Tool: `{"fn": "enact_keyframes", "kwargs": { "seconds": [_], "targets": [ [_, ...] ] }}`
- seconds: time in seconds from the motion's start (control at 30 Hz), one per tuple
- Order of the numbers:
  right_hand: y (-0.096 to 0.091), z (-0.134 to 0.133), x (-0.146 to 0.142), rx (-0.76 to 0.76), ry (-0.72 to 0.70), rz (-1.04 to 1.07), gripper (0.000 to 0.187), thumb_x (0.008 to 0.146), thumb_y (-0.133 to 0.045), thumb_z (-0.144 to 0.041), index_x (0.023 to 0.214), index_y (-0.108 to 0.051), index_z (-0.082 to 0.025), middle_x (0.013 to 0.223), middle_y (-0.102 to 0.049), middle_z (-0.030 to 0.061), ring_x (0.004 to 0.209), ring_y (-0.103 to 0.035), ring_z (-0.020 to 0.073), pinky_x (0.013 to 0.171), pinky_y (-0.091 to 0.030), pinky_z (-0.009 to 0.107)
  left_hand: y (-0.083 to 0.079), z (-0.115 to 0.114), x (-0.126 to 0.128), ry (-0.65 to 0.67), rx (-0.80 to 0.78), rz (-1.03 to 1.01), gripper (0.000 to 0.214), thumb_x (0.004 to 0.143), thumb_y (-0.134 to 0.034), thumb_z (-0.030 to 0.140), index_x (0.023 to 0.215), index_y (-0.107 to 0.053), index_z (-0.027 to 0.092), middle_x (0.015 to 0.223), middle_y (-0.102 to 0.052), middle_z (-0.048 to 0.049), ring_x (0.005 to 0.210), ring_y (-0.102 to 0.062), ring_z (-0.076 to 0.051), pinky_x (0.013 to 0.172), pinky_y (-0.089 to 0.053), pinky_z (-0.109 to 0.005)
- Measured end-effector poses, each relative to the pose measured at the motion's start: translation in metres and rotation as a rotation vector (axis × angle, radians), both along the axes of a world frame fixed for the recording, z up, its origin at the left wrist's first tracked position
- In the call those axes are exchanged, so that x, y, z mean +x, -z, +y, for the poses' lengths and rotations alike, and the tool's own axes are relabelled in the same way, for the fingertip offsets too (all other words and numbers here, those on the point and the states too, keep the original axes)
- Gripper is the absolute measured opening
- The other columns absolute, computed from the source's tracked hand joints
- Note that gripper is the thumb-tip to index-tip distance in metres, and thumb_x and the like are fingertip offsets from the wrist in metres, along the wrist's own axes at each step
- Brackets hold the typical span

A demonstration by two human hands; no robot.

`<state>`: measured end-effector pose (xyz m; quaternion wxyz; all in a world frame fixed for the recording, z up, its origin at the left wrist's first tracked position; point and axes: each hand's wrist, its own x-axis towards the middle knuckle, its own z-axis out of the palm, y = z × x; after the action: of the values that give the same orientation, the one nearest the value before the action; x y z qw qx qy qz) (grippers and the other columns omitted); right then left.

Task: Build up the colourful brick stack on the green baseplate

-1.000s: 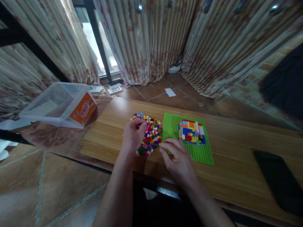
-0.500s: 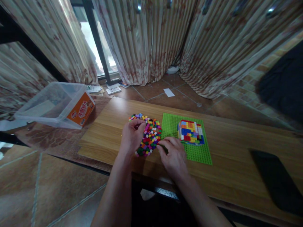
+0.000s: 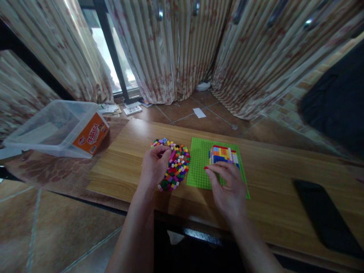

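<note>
I see the left hand [image 3: 153, 167] lying on the left edge of a loose heap of small coloured bricks [image 3: 174, 167] on the wooden desk [image 3: 273, 182]. Its fingers are curled, the thumb and forefinger drawn together at the far side of the heap; whether a brick sits between them I cannot tell.

The right hand [image 3: 229, 187] hovers over the near part of the green baseplate [image 3: 199, 163], which lies flat on the desk just right of the heap. Its fingers are loosely bent, and a tiny red brick [image 3: 206, 167] shows at the tip of the forefinger, pinched against the thumb. The fingertips are just in front of the multicoloured block build [image 3: 223, 154], which stands on the far right part of the baseplate and is partly covered by the fingers.

On the floor to the far left, a clear plastic bin [image 3: 54, 127] with an orange label rests on a mat; I can make out only a pale flat sheet inside it. A dark flat object [image 3: 324, 218] lies on the desk at the right. Striped curtains [image 3: 184, 45] hang beyond the desk.
</note>
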<state>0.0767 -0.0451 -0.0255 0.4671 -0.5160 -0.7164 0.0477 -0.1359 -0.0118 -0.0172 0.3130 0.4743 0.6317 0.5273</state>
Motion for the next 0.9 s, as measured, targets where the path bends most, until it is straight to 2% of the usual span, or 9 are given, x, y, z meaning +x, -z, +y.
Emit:
{"fn": "enact_keyframes", "kwargs": {
  "seconds": [0.13,0.23,0.9],
  "targets": [
    [0.005,0.01,0.025,0.029,0.089,0.001,0.014,0.091,-0.065,-0.032,0.091,-0.074,-0.022,0.096,-0.067,0.0055,0.093,-0.062,0.0215,0.086,-0.05,0.04,0.001,0.001,0.001,-0.002,0.0,0.004,0.016,0.076,-0.062,0.029,0.071,-0.071,0.016,0.059,-0.059,0.0029,0.057,-0.049,-0.011,0.055,-0.036,-0.022],
    [0.008,0.015,0.033,0.013,0.109,-0.016,0.016,0.09,-0.065,-0.034,0.09,-0.076,-0.022,0.096,-0.066,0.0062,0.092,-0.062,0.0221,0.084,-0.05,0.041,0.001,0.001,0.002,0.002,-0.01,0.007,0.016,0.076,-0.062,0.029,0.072,-0.072,0.016,0.06,-0.06,0.0027,0.057,-0.05,-0.011,0.055,-0.037,-0.022],
    [0.007,0.016,0.026,-0.017,0.157,0.008,0.016,0.087,-0.068,-0.036,0.09,-0.075,-0.022,0.1,-0.069,0.0066,0.095,-0.063,0.0226,0.089,-0.049,0.043,-0.004,-0.001,0.005,0.015,-0.035,0.027,0.015,0.076,-0.06,0.027,0.072,-0.07,0.018,0.063,-0.06,0.0033,0.06,-0.051,-0.012,0.058,-0.037,-0.024]
  ]
}}
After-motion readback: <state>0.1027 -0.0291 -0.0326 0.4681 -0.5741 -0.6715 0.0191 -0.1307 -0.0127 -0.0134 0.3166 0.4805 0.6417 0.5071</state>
